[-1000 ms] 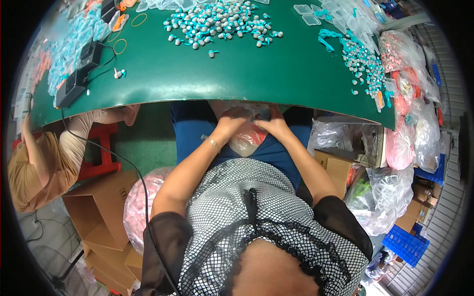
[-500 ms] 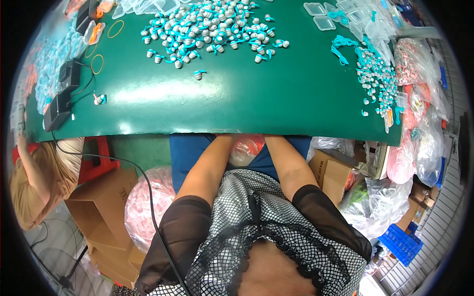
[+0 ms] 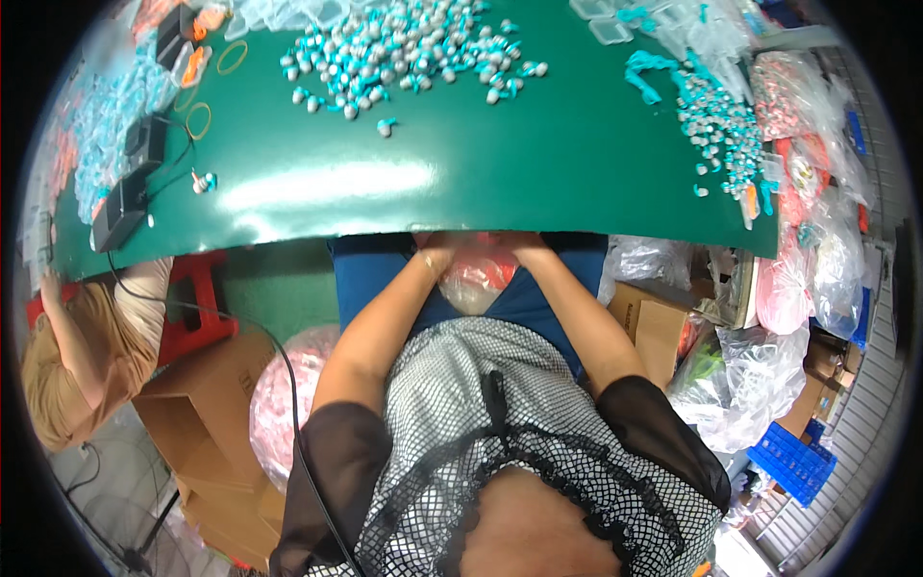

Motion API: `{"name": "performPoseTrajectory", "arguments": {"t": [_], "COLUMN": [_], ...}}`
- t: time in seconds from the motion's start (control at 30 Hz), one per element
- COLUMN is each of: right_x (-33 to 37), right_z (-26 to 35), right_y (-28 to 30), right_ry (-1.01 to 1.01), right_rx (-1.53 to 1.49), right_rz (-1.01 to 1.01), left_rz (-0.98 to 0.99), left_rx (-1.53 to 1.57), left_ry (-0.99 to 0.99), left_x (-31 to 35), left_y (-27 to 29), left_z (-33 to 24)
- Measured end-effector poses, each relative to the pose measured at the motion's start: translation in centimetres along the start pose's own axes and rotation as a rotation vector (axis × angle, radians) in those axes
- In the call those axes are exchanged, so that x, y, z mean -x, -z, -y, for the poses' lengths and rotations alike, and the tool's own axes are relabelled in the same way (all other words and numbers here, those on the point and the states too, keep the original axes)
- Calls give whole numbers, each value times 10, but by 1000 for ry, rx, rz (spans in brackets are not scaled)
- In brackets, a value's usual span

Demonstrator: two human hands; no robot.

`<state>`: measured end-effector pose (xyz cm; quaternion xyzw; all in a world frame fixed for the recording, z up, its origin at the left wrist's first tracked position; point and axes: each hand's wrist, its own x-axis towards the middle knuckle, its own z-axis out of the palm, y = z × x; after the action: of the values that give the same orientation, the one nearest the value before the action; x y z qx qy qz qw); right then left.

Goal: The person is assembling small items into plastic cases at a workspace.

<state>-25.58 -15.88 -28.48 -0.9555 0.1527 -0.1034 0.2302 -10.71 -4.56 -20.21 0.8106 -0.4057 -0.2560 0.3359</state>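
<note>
Black-and-white mesh-patterned top [image 3: 452,375], sheer black sleeves [image 3: 336,457], blue trousers [image 3: 367,281]

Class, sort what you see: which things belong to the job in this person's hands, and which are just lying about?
Seems to belong, being at the hands:
left hand and right hand, partly hidden by the table edge
clear bag showing red, between them

Seems just lying about, away from the hands:
teal-and-grey heap
blue crate
open cardboard box

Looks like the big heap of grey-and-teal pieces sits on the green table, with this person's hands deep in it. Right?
Not quite: in the head view, the left hand and right hand are away from the heap, at the green table's near edge, partly hidden by it.
</note>
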Motion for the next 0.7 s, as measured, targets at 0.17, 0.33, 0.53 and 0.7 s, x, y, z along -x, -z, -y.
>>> {"name": "performPoseTrajectory", "arguments": {"t": [0.17, 0.33, 0.53, 0.7], "right_x": [0, -22, -129, -211], "right_z": [64, 106, 48, -29], "right_y": [134, 286, 359, 355], "right_ry": [-431, -54, -50, -184], "right_rx": [-786, -756, -329, 272], "right_rz": [463, 718, -225, -376], "left_rz": [623, 588, -169, -292], "left_rx": [521, 611, 278, 157], "left_ry": [147, -574, -503, -514], "left_x": [38, 48, -3, -15], "left_y": [60, 142, 152, 141], "left_z": [-51, -150, -165, -158]}}
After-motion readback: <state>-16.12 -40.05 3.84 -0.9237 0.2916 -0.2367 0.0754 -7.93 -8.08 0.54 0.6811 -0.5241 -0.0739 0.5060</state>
